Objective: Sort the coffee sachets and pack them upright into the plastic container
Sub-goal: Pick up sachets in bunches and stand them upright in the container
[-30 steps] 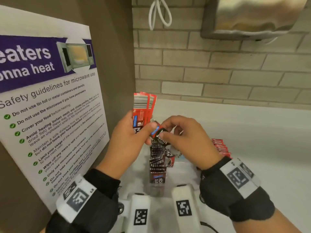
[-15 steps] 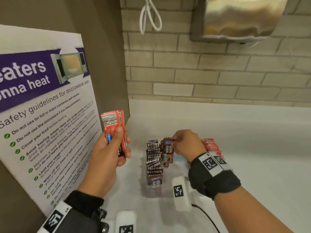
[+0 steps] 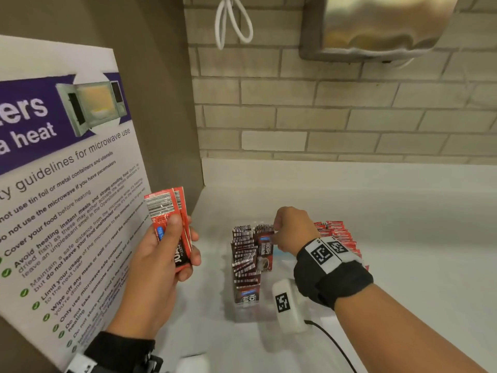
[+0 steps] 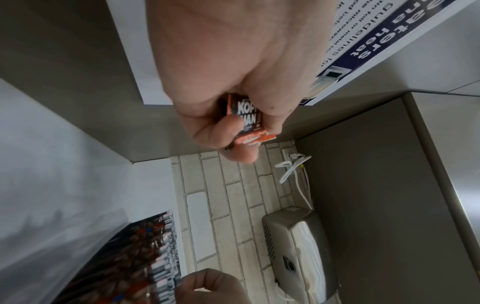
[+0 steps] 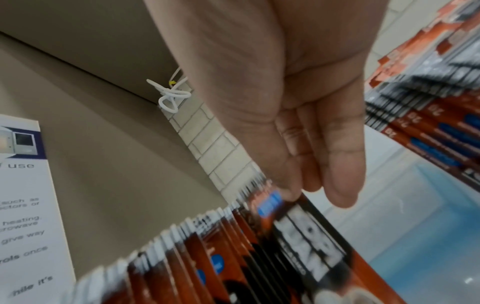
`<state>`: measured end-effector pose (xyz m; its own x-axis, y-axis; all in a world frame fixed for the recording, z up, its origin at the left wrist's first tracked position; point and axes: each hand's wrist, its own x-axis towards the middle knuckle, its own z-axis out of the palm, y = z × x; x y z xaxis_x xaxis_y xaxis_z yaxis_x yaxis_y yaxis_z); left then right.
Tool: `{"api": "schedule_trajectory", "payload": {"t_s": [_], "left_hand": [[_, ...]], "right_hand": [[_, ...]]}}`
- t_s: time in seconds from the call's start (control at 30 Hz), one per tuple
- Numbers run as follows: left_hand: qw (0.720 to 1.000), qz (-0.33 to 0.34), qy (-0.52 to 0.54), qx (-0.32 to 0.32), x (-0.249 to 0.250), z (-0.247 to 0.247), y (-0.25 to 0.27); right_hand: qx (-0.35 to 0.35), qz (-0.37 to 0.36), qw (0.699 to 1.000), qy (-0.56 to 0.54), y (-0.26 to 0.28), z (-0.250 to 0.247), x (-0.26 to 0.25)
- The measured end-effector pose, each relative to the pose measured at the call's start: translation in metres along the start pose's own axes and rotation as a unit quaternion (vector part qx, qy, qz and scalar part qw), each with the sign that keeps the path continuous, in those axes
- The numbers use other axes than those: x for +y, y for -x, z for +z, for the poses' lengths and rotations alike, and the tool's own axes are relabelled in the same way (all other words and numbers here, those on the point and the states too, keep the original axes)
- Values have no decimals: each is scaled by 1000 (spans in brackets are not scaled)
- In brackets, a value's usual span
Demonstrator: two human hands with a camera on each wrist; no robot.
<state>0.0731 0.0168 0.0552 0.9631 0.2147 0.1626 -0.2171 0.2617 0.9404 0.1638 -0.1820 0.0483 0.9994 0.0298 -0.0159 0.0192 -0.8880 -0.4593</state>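
Left hand [image 3: 158, 262], raised left of the container [image 3: 243, 309], gripping a small stack of red sachets [image 3: 170, 224] upright, thumb pressed across the front, fingers curled behind. Right hand [image 3: 291, 230], at the far end of the container, pinching the top edge of one dark sachet [image 3: 265, 250] between thumb and fingertips [image 5: 337, 185] and setting it beside the dark row [image 3: 243, 254] standing upright inside. Second row of red sachets [image 3: 336, 235] standing along the right side of the container, partly hidden behind the right wrist. White cable [image 3: 231, 22] hanging on the brick wall above and behind the container.

Likely step: seating this sachet against the row, with the red stack waiting its turn.

Risks, as judged: the dark row leans a little, so a nudge from the knuckles could fan it over like dominoes. Letting go before the sachet rests against its neighbour could leave it flopped flat in the open middle of the container. Thin stack in the left hand held mostly by thumb pressure; any slackening there could spill it beside the container.
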Motion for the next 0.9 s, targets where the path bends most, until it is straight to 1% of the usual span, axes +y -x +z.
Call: {"api": "schedule_trajectory", "payload": {"t_s": [0.1,0.3,0.37,0.43,0.53,0.6,0.63,0.7,0.77,0.9], "left_hand": [[1000,-3,-4,-14,-3,0,0],[1000,-17,0,-25,-6,-2,2],[999,-33,20,-35,-6,-2,4],[995,-62,48,-58,-6,-1,4],[989,-98,61,-92,-8,2,3],[986,-115,67,-101,-10,7,3],[985,-118,71,-101,-10,11,3],[988,-106,67,-87,-11,17,3],[992,-85,55,-74,-12,22,1],[994,-66,46,-75,-10,33,1]], "right_hand": [[-11,17,999,-31,3,1,1],[-13,17,998,-55,8,0,4],[-5,17,997,-75,12,-6,4],[14,8,993,-115,16,-14,0],[41,-40,979,-193,27,-28,-14],[20,-70,958,-279,40,-35,-28],[-5,-79,944,-319,48,-36,-35],[-66,-89,925,-362,61,-32,-45],[-93,-100,922,-363,66,-24,-48],[-41,-123,938,-320,60,-14,-47]]}}
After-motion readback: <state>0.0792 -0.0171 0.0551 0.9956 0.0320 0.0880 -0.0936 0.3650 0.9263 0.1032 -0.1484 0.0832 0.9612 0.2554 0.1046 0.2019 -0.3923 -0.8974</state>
